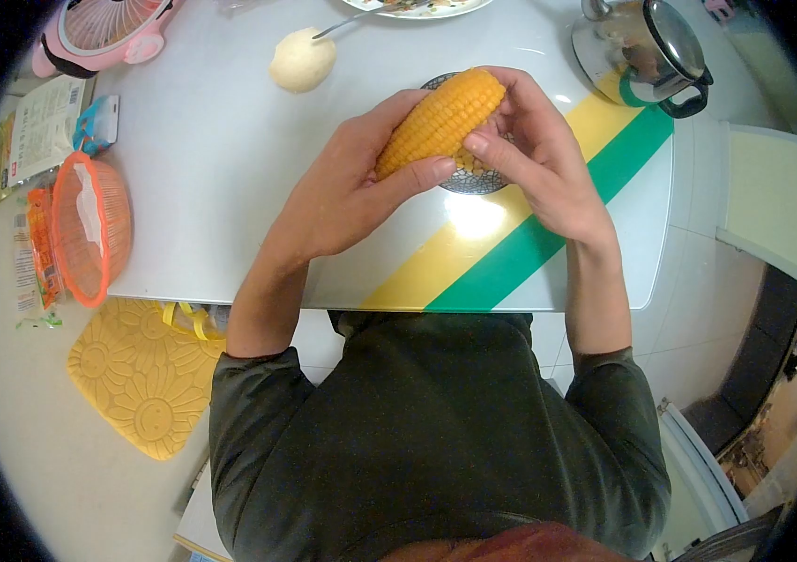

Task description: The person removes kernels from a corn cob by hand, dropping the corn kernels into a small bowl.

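- The left hand (337,201) is clamping around the near side and lower end of the corn cob (440,117).
- The right hand (553,169) is closing on its upper end, thumb pressing near the kernel rows.
- The cob is sitting tilted above the patterned bowl (478,184); loose kernels (467,163) are lying in it.
- Step in hand, as judged: thumbs are loosening kernels. Further thumb pressure is calling for firm left-hand support, the cob staying over the bowl.
- Beyond, a pale round food (303,62), a plate (436,9) and a metal kettle (616,58) are resting on the table (201,187).
- Leftward, packets (42,126) are lying near an orange basket (115,211); their print is showing too small to read. No brand is legible.
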